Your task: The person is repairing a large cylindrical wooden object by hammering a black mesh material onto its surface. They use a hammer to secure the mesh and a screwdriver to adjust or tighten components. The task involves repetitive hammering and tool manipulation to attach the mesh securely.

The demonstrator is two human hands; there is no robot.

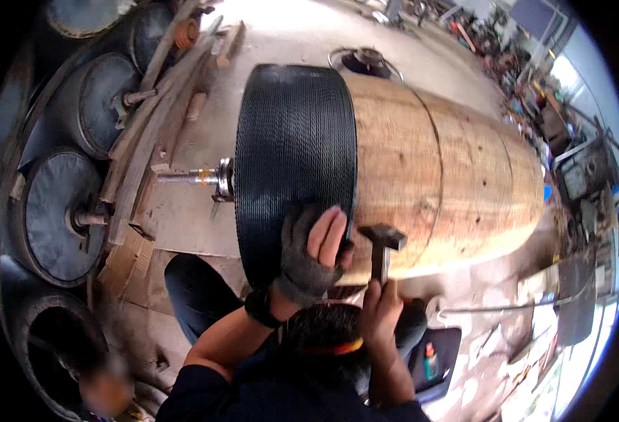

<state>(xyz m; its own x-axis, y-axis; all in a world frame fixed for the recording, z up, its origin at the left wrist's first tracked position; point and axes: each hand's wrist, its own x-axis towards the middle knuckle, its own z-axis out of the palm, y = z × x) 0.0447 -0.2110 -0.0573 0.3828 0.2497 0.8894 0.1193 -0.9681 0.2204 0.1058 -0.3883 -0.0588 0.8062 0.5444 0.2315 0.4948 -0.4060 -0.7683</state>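
A large wooden drum lies crosswise before me. Round its left end runs a wide black band with fine ridges. My left hand, in a grey glove that leaves fingertips bare, rests against the band's lower right edge. Its fingers stretch out side by side; anything under the palm is hidden. In my right hand is a hammer, gripped by the handle with its head up. The hammer head is just right of my left fingertips, in front of the bare wood.
A metal shaft juts from the drum's left end. Long timbers and dark round drums line the left side. Another person is at lower left. A dark tray holds a green bottle. Clutter fills the right.
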